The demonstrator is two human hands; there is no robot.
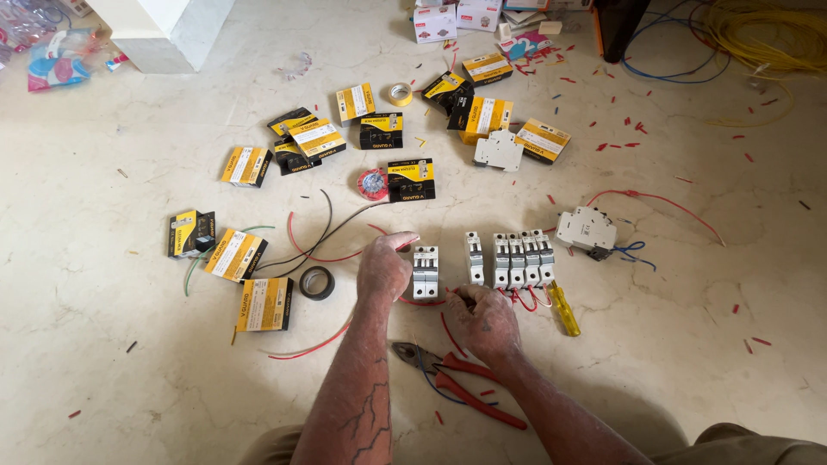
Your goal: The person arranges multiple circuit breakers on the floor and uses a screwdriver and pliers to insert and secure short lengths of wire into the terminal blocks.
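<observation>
My left hand (384, 265) rests on the floor against the left side of a white two-pole circuit breaker (425, 271), fingers curled on its edge. My right hand (482, 320) is closed just below a single white breaker (474, 257), pinching what looks like a red wire (422, 301) that runs under the breakers. A row of several joined white breakers (522, 257) stands to the right, with red wire ends below it. Red-handled pliers (457, 379) lie under my right wrist.
A yellow-handled screwdriver (564, 308) lies right of my right hand. Black tape roll (316, 282), red tape roll (373, 183) and several yellow-black boxes (265, 303) lie around. Another breaker (587, 230) with red and blue wires sits right. Red wire scraps litter the marble floor.
</observation>
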